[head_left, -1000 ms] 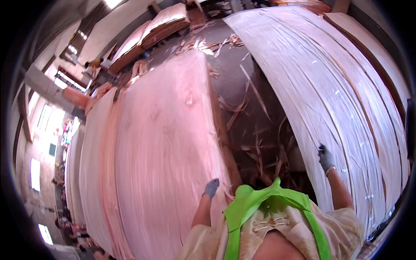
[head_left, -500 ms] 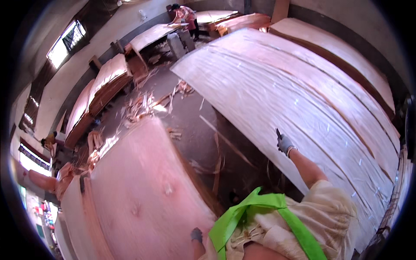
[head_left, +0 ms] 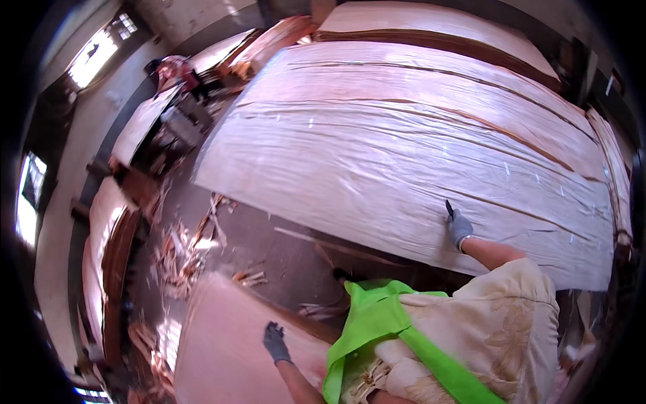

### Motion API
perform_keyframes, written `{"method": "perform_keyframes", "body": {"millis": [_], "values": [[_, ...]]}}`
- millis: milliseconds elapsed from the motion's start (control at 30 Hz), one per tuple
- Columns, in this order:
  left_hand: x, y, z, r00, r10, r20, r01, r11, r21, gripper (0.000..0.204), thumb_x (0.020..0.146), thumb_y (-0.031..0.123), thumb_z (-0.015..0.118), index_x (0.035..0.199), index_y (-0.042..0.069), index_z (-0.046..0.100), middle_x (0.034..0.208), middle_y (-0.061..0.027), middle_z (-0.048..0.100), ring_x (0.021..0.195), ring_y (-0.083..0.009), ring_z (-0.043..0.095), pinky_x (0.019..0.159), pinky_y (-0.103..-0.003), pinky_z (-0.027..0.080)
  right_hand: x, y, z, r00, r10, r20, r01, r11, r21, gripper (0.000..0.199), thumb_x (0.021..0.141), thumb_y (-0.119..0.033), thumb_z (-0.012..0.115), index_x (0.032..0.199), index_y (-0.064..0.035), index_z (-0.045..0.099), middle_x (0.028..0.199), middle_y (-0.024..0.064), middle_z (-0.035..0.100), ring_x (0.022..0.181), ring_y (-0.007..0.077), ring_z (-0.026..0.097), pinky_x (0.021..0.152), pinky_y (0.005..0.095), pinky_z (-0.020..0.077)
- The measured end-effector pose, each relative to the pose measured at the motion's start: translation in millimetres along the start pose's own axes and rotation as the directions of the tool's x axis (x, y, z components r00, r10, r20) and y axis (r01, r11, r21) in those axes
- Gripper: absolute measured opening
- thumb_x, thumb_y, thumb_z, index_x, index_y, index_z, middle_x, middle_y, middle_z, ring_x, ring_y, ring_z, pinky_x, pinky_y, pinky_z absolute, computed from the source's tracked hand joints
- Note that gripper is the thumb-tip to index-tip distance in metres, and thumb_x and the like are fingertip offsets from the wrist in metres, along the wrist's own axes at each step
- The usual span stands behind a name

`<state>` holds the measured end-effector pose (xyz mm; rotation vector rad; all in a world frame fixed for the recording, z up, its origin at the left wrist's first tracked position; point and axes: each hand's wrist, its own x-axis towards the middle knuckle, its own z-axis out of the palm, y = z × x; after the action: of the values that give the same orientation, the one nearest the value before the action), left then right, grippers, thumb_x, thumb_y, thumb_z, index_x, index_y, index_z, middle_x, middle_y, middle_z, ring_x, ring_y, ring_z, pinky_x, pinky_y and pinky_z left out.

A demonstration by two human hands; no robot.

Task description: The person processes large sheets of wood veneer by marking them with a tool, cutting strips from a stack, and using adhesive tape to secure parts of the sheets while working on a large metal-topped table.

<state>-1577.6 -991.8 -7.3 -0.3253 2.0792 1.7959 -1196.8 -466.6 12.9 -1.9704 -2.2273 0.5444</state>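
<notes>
My right hand point(head_left: 460, 229), in a grey glove, is closed round a dark, slim hand tool point(head_left: 449, 209) whose kind I cannot make out. It is over the near part of a wide, pale wood veneer sheet point(head_left: 350, 161), wrinkled and split along its length. My left hand point(head_left: 276, 342), also gloved in grey, has its fingers apart and holds nothing. Below it is the pinkish top sheet of a lower veneer stack point(head_left: 225, 337); whether the hand touches it I cannot tell.
Torn veneer scraps point(head_left: 178, 259) litter the floor at left. More veneer stacks point(head_left: 101, 249) stand along the left wall, and another point(head_left: 431, 20) lies beyond the wide sheet. A person point(head_left: 178, 73) bends over a stack at the far left.
My view has swung to the right. My left hand has moved forward over the pinkish stack, coming fully into view. My right hand still grips the dark tool over the pale sheet.
</notes>
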Motion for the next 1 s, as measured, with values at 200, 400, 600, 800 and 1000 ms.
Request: {"method": "perform_keyframes", "body": {"millis": [200, 400, 600, 800, 1000], "values": [[132, 264, 184, 0.853, 0.407, 0.326, -0.450, 0.891, 0.065, 0.035, 0.094, 0.017, 0.050, 0.125, 0.000, 0.050, 0.102, -0.0098, 0.061, 0.075, -0.0148, 0.060, 0.068, -0.026, 0.051, -6, -38, -8, 0.993, 0.116, -0.032, -0.117, 0.993, -0.023, 0.019, 0.088, -0.025, 0.049, 0.099, -0.0097, 0.052, 0.084, 0.0228, 0.062, 0.075, 0.0428, 0.059, 0.067, 0.0527, 0.0440], [297, 259, 295, 0.696, 0.168, 0.698, -0.417, 0.886, 0.203, 0.042, 0.091, 0.012, 0.053, 0.132, 0.007, 0.046, 0.112, -0.0127, 0.063, 0.084, -0.0131, 0.063, 0.073, -0.026, 0.051, -1, 1, 32, 0.963, 0.186, -0.194, -0.234, 0.936, -0.263, 0.026, 0.092, -0.021, 0.044, 0.113, -0.0086, 0.052, 0.076, 0.0229, 0.062, 0.070, 0.0427, 0.059, 0.060, 0.0503, 0.0451], [415, 291, 346, 0.425, 0.322, 0.846, -0.900, 0.249, 0.357, 0.038, 0.088, 0.024, 0.052, 0.124, 0.009, 0.053, 0.114, -0.0128, 0.061, 0.097, -0.0275, 0.062, 0.083, -0.038, 0.049, 68, -110, 80, 0.734, 0.361, -0.575, -0.325, 0.931, 0.169, 0.027, 0.093, -0.022, 0.049, 0.115, -0.0063, 0.053, 0.076, 0.0162, 0.062, 0.061, 0.0294, 0.058, 0.054, 0.0387, 0.0425], [577, 389, 458, 0.312, 0.360, 0.879, -0.943, 0.001, 0.334, 0.038, 0.087, 0.023, 0.050, 0.123, 0.010, 0.053, 0.125, -0.0120, 0.053, 0.114, -0.0272, 0.051, 0.091, -0.041, 0.042, 170, -387, 152, 0.879, 0.323, -0.352, 0.120, 0.563, 0.817, 0.018, 0.092, -0.008, 0.045, 0.105, -0.0108, 0.057, 0.067, -0.0055, 0.046, 0.052, 0.0030, 0.040, 0.043, 0.0191, 0.0308], [731, 451, 610, 0.109, 0.437, 0.893, -0.813, -0.477, 0.333, 0.044, 0.084, 0.016, 0.045, 0.128, 0.009, 0.048, 0.135, -0.0091, 0.046, 0.123, -0.0245, 0.042, 0.098, -0.040, 0.034, 292, -649, 178, 0.953, -0.096, -0.288, 0.245, 0.804, 0.542, 0.021, 0.092, -0.018, 0.048, 0.105, -0.0046, 0.056, 0.065, 0.0079, 0.056, 0.050, 0.0187, 0.052, 0.047, 0.0335, 0.0415]]}}
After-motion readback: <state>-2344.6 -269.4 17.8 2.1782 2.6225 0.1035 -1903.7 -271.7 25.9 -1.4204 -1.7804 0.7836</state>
